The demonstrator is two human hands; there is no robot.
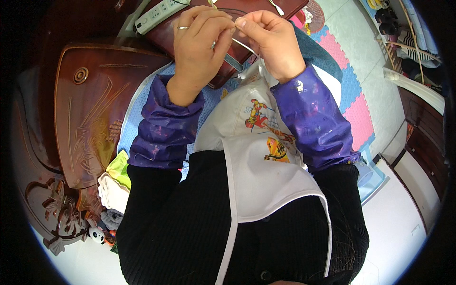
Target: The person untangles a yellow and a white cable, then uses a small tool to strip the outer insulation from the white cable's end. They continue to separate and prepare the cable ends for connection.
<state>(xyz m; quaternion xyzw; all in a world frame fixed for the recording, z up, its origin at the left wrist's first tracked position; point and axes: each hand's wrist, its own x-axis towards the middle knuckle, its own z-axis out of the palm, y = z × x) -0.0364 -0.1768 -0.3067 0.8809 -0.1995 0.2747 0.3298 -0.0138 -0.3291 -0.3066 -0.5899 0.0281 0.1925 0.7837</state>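
Observation:
My left hand (202, 45), with a ring on one finger, is closed in a pinch near the top of the view. Its fingertips meet those of my right hand (273, 42), where thumb and forefinger press together on a tiny pale bit. A thin white cord (244, 46) comes out below the left fingers and curves under the right palm. Beyond the left knuckles, a pale yellowish strand (212, 4) sticks up. The fingers hide most of the pinched part. A white apron (270, 190) with colourful prints covers my front, and purple sleeve covers (166, 126) wrap both forearms.
Just past my hands is a dark red table or stool top (161, 35) bearing a white power strip (161, 15). A carved wooden chair panel (99, 114) stands at left. Pink and blue foam mats (358, 118) lie at right; a reddish basket (316, 16) is beyond.

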